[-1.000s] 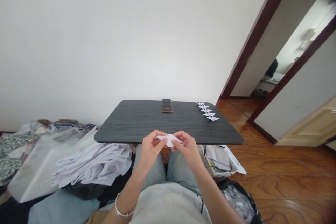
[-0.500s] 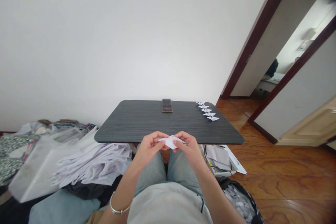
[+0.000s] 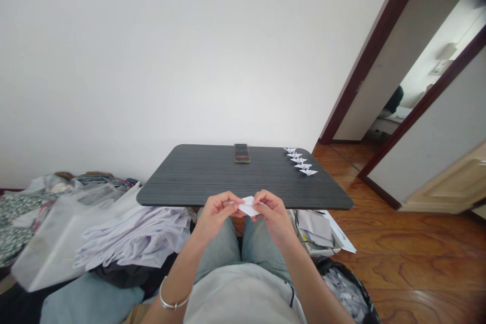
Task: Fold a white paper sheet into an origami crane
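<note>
Between my two hands is a small folded piece of white paper (image 3: 248, 206), held just in front of the table's near edge, above my lap. My left hand (image 3: 219, 211) pinches its left side with thumb and fingers. On its right side, my right hand (image 3: 270, 208) grips it the same way, thumb on top. Fingers cover both ends of the paper. Several white paper cranes (image 3: 302, 166) stand in a slanting row at the right of the dark table (image 3: 205, 174).
A phone (image 3: 242, 153) lies at the table's back edge. On the left are piled white cloths (image 3: 140, 235) and a plastic bag (image 3: 56, 248). Below right stand a box of papers (image 3: 315, 230) and a black bag of paper scraps (image 3: 347, 291). A doorway opens at right.
My right-hand fingers have shifted on the folded paper and now cover its right tip. The left hand has barely moved. The cranes and phone stay where they were.
</note>
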`<action>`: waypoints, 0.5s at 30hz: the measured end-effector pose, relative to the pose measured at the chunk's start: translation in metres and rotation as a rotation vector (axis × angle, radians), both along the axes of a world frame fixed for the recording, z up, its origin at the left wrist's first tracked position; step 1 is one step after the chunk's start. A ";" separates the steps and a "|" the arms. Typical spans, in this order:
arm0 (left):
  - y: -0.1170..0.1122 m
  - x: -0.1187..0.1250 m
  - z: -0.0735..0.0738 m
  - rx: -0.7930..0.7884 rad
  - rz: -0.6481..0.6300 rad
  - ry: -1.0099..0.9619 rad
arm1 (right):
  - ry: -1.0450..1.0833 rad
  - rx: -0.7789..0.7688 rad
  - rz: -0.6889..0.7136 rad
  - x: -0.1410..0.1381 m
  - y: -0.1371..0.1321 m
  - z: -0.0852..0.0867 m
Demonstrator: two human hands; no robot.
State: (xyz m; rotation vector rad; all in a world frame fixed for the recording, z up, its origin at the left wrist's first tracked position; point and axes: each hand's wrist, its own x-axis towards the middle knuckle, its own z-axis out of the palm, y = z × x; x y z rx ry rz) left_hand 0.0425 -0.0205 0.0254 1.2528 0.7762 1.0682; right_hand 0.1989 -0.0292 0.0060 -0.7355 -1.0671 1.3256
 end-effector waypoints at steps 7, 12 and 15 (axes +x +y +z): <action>-0.001 0.000 -0.002 0.030 0.034 -0.002 | -0.047 0.028 -0.009 0.002 0.000 -0.002; 0.001 0.000 -0.005 0.082 0.048 0.015 | -0.057 0.027 -0.004 0.002 0.000 -0.002; 0.000 0.000 -0.004 0.067 0.058 0.007 | -0.056 0.037 0.009 0.002 0.000 -0.001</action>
